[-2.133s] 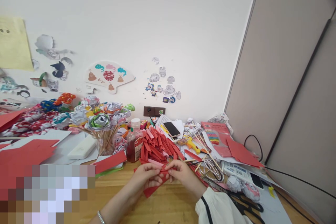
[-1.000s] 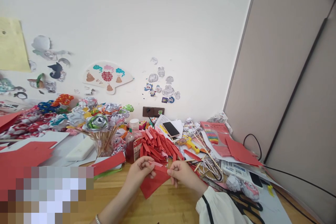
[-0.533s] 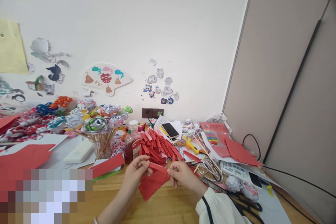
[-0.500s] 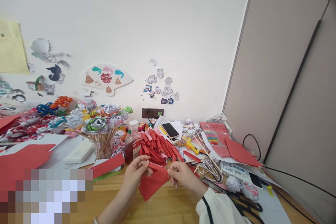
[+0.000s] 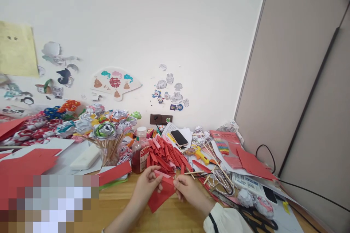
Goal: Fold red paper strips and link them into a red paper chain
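Between my hands is a sheet of red paper (image 5: 161,197) with a folded upper edge and a paler pink strip showing along the top. My left hand (image 5: 149,185) pinches the fold's left end, thumb over the paper. At the right end, my right hand (image 5: 187,189) grips the paper between thumb and fingers. The sheet's lower corner hangs down toward the wooden tabletop. Just behind my hands lies a heap of folded red paper strips (image 5: 166,154). A bottle of dark red liquid (image 5: 140,156) stands beside the heap on the left.
Paper flowers on sticks (image 5: 106,131) fill a cup at left. More red paper (image 5: 27,165) lies further left. Behind the heap is a phone (image 5: 179,138); a yellow glue gun (image 5: 201,156), bead strings (image 5: 222,182) and black-handled scissors (image 5: 257,216) lie to the right.
The folded edge in my hands has tilted, so more of its pale pink side shows. Both hands keep hold of the paper. The whole view has shifted slightly.
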Demonstrator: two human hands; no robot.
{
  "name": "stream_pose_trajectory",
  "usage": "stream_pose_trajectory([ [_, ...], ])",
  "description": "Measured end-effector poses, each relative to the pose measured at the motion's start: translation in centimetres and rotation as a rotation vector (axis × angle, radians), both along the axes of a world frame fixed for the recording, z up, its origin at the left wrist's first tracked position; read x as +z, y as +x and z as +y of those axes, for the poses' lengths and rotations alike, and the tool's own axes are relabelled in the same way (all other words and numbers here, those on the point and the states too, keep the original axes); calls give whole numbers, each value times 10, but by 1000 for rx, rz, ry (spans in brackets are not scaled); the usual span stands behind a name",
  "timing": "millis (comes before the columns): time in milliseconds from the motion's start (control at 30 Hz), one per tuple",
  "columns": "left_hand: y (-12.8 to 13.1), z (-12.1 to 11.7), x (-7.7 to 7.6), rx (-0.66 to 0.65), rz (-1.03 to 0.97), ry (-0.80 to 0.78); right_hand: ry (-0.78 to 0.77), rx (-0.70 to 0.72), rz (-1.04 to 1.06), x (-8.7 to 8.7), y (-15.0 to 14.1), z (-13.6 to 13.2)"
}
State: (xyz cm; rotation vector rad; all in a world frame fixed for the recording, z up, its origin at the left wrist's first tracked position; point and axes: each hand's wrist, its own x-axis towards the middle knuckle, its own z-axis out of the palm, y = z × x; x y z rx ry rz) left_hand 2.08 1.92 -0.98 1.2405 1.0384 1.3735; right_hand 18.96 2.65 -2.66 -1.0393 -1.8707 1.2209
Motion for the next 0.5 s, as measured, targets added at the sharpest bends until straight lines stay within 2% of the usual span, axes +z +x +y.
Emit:
stream_pose_trajectory([
  [167,6,-3,-4,-78,15,-29,-4,61,40,-2,-9,-7],
  [300,13,-9,-1,-113,46,-71,-2,78,59,-4,-12,-8],
  [500,10,-6,0,-63,-9,-13,81,100,14,4,-9,-10],
])
